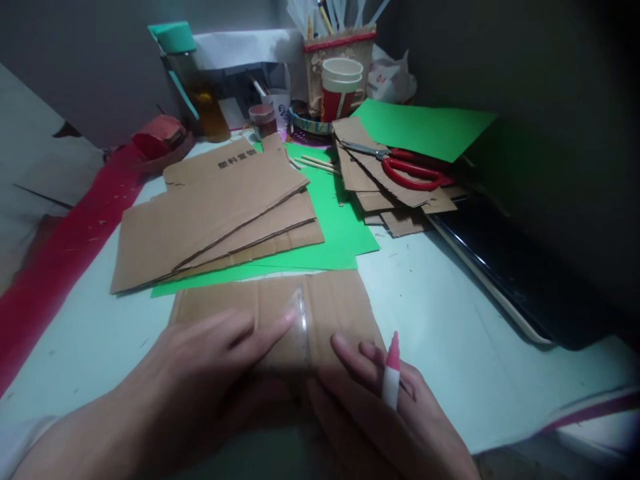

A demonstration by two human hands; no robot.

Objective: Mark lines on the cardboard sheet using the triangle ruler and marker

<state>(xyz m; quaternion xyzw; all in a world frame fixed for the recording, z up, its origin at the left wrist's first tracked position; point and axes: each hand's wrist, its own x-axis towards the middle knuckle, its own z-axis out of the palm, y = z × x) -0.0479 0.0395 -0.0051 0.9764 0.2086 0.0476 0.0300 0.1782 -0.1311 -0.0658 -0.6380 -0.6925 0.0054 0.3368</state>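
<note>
A piece of brown cardboard (pixel 340 300) lies in front of me at the near side of the table. On it rests a small clear plastic set square (pixel 303 333), its straight edge catching the light. My left hand (pixel 210 360) holds the set square against the cardboard, the outstretched index finger pressing on it; the thumb is in shadow. In my right hand (pixel 385 393) is a white marker (pixel 391 381), its pink tip pointing up and away from the cardboard. The lower fingers of this hand are dark and blurred near the cardboard's close edge.
Stacked cardboard sheets (pixel 215 220) lie on green paper (pixel 340 220) beyond. Red-handled scissors (pixel 415 170) rest on cardboard scraps (pixel 395 220) at right, beside a black flat device (pixel 515 267). Behind stand a bottle (pixel 200 100), a paper cup (pixel 341 87) and a brush holder (pixel 315 67).
</note>
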